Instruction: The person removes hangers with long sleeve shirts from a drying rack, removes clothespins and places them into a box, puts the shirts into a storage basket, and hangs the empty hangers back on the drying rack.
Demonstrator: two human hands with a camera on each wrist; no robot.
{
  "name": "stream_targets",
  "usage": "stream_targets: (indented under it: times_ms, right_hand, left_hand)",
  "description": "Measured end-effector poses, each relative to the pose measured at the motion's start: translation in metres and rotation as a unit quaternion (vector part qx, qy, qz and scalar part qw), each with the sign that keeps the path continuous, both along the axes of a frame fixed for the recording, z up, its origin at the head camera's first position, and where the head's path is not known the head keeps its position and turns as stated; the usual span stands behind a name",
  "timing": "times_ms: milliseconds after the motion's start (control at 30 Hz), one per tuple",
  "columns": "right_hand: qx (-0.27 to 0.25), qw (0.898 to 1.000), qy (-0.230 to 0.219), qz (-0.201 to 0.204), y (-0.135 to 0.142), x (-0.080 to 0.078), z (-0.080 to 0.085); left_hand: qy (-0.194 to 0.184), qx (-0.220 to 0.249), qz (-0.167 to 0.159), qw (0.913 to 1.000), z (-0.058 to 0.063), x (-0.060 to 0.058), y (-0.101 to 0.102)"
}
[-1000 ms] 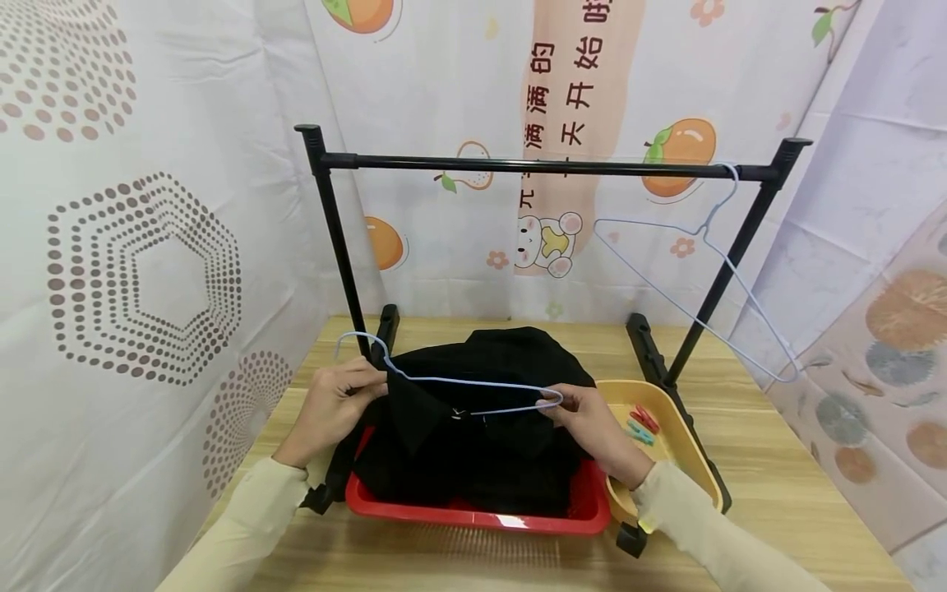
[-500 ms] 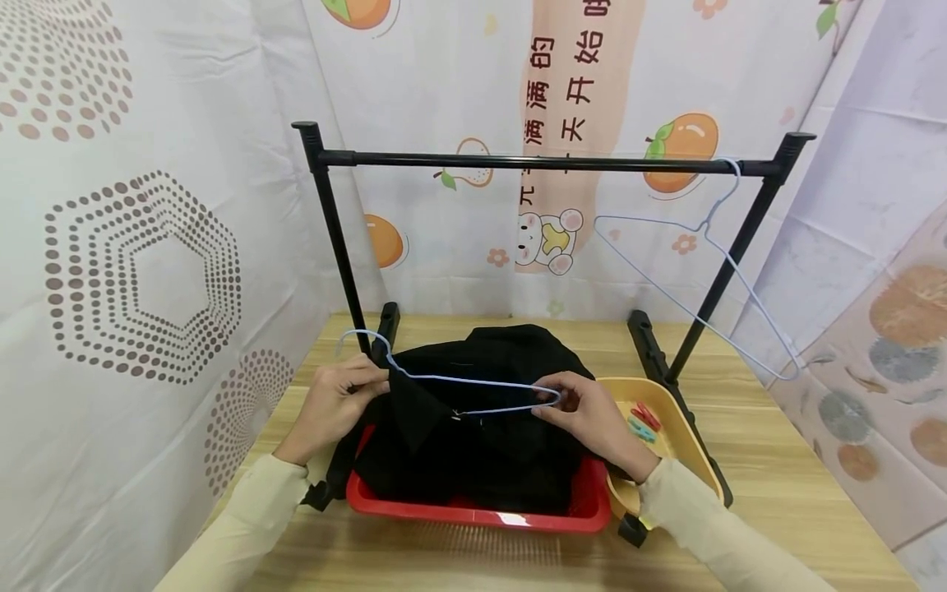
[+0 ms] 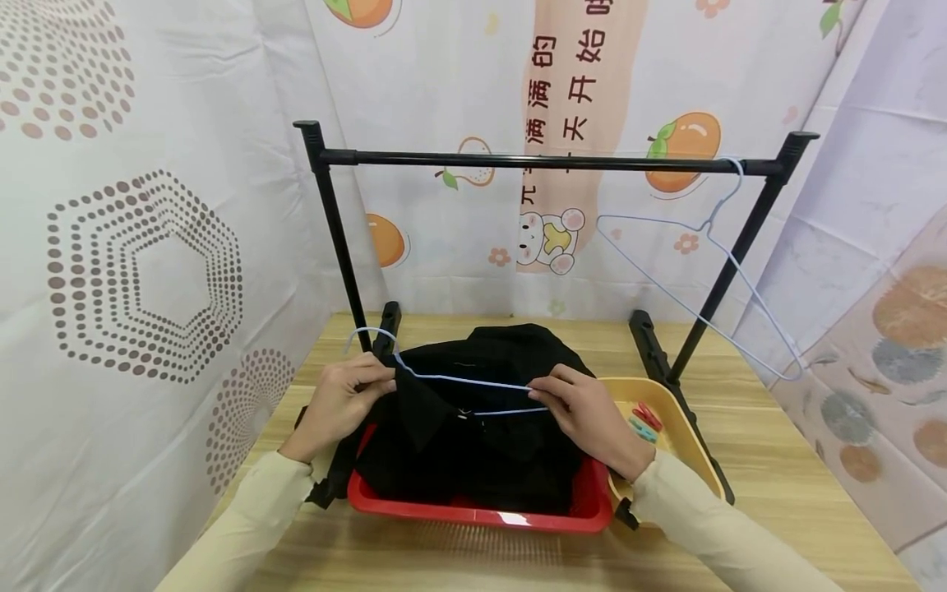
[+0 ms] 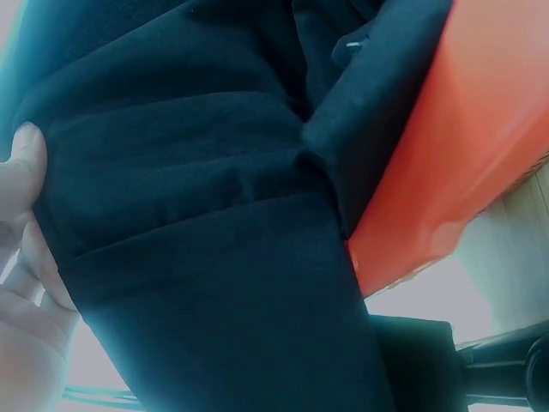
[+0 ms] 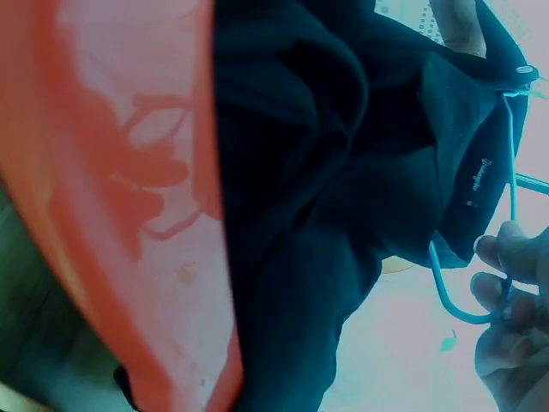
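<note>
A black garment (image 3: 444,460) with a small metal fastener lies bunched in a red basket (image 3: 473,518). My left hand (image 3: 340,407) pinches a raised edge of its cloth between thumb and fingers, just below the hook of a light blue wire hanger (image 3: 473,381). That hanger runs sideways over the garment, and its lower wire goes behind the cloth by the fastener. At its right end, my right hand (image 3: 584,411) pinches the wire. In the right wrist view, the hanger's bent end (image 5: 463,316) and a printed label (image 5: 479,176) inside the garment show.
Behind the basket stands a black clothes rack (image 3: 518,162), a second blue hanger (image 3: 703,316) hooked on its right end. A yellow tray (image 3: 688,427) with a red clothespin (image 3: 647,418) and a teal clothespin (image 3: 642,429) sits to the right on the wooden table (image 3: 784,493).
My right hand has moved slightly left along the hanger, and its fingers now cover the bent end that showed before. The left hand and the hook have shifted a little right.
</note>
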State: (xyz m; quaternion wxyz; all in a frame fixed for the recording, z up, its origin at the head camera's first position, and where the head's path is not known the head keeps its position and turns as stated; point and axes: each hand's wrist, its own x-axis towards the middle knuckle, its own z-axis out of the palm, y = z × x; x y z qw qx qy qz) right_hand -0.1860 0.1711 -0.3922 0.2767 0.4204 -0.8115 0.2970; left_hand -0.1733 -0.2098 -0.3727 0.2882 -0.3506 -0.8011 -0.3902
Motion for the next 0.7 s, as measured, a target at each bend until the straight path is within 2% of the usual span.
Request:
stream_targets:
  times_ms: [167,400,700]
  right_hand:
    - [-0.003,1.0,0.011,0.011,0.0,-0.001,-0.001]
    - [-0.027,0.999,0.019,0.012,0.01,-0.004,-0.002]
    - [-0.029,0.999,0.006,-0.018,0.034,-0.003,0.0]
  left_hand:
    - [-0.009,-0.003,-0.002,1.0,-0.002,-0.001,-0.001]
    - [0.005,0.003,-0.007,1.0,-0.004,0.0,0.0]
    - [0.011,0.004,-0.012,0.9999,-0.006,-0.001,0.004]
